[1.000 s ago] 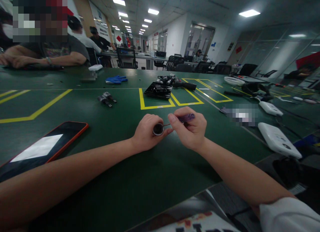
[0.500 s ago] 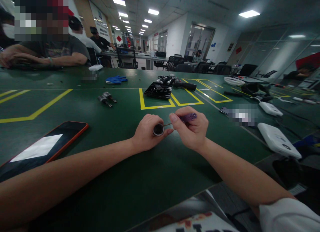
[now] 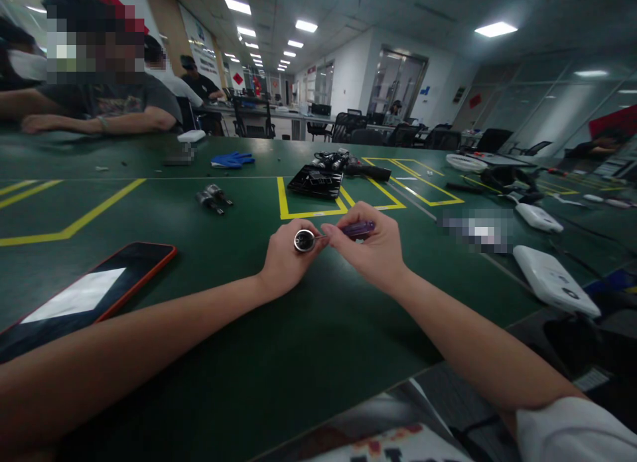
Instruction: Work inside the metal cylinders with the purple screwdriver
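Observation:
My left hand (image 3: 286, 259) is closed around a small round part (image 3: 304, 241) with a shiny metal rim and a dark hollow inside; the rest of it is hidden by my fingers. My right hand (image 3: 373, 246) grips a screwdriver (image 3: 359, 230) by its purple, see-through handle. The thin shaft points left, and its tip meets the side of the round part near my left fingertips; the exact contact is hidden. Both hands are held over the green table (image 3: 298, 369).
Beyond my hands lie a black plastic packet (image 3: 316, 182), a bundle of dark parts (image 3: 333, 160) and two small metal-pinned parts (image 3: 215, 198). A blue glove (image 3: 233, 160) is farther back. A phone (image 3: 94, 289) lies left, a white device (image 3: 555, 279) right. A person (image 3: 114, 97) sits across.
Both hands have shifted left and slightly up. The round part's opening now faces me more, and the screwdriver has come closer against its side. The person across has moved an arm.

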Motion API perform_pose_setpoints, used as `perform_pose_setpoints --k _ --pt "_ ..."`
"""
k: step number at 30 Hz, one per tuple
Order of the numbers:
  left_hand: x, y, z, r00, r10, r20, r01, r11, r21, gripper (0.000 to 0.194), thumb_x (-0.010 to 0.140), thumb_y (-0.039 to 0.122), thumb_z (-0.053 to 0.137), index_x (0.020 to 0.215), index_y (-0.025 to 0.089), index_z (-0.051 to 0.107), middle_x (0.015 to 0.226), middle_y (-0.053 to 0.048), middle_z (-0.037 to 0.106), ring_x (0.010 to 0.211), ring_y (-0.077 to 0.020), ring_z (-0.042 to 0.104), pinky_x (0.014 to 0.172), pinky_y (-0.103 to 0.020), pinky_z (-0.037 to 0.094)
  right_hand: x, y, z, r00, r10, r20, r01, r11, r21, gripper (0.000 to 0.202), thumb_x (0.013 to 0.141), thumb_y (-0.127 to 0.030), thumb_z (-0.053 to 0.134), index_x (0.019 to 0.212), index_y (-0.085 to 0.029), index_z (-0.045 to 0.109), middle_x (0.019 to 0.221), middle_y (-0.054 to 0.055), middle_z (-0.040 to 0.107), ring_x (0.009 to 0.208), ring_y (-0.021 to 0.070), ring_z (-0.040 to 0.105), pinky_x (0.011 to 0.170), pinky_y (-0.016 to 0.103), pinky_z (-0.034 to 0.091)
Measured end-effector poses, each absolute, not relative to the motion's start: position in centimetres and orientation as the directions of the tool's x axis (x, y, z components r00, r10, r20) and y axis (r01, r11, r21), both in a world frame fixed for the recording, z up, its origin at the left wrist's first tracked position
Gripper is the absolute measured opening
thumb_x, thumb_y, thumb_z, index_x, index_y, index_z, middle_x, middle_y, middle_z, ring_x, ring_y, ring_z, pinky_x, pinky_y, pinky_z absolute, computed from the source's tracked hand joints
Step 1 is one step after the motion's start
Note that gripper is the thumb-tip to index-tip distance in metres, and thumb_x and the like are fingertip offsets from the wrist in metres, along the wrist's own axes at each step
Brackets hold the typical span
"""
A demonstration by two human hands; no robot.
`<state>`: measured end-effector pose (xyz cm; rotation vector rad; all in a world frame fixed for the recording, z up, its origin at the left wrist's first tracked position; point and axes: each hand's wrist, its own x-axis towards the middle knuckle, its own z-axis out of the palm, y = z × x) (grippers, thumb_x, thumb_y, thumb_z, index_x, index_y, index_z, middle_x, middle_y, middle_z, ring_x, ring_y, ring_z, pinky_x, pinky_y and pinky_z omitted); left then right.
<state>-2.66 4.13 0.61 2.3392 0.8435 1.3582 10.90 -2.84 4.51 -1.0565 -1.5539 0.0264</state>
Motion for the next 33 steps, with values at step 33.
perform_pose_setpoints --k 33 --pt "-2.55 4.58 0.89 0.535 0.592 0.602 0.308 -0.801 0.514 0.02 0.075 0.035 0.061 0.074 0.017 0.054 0.073 -0.001 0.061 0.069 -0.0158 0.055 0.063 -0.029 0.042 11.27 -2.59 4.81 0.099 0.711 0.696 0.591 0.521 -0.616 0.019 0.072 -0.021 0.06 0.057 -0.017 0.048 0.053 -0.006 0.045 0.047 0.006 0.039 0.046 0.021 0.03"
